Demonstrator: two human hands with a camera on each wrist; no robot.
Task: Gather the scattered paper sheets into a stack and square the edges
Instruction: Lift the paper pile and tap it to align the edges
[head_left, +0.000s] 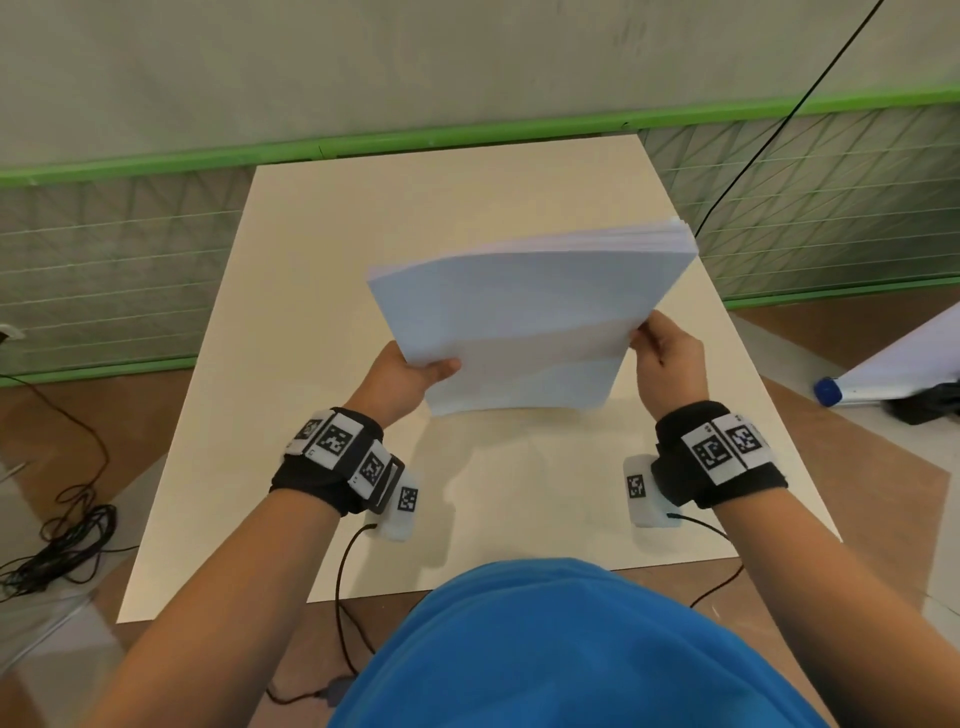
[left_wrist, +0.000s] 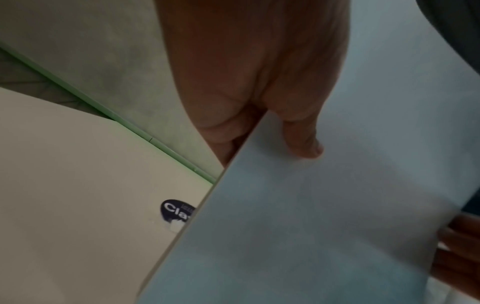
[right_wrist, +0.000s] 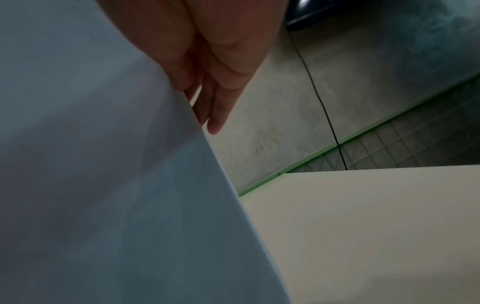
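Note:
A thick stack of white paper sheets (head_left: 524, 317) hangs tilted above the cream table (head_left: 291, 291), its far right corner fanned a little. My left hand (head_left: 410, 382) grips the stack's left edge, thumb lying on top and fingers underneath. My right hand (head_left: 665, 348) pinches the right edge near the lower corner. In the left wrist view the stack (left_wrist: 324, 216) fills the right half with my thumb (left_wrist: 303, 142) pressed on it. In the right wrist view the stack (right_wrist: 103, 185) covers the left, my fingers (right_wrist: 218, 107) behind its edge.
A green-framed wire mesh fence (head_left: 104, 270) runs behind and beside the table. A black cable (head_left: 769, 135) hangs at the right. Tangled cables (head_left: 57, 540) lie on the floor to the left. A dark sticker (left_wrist: 176, 209) sits on the tabletop.

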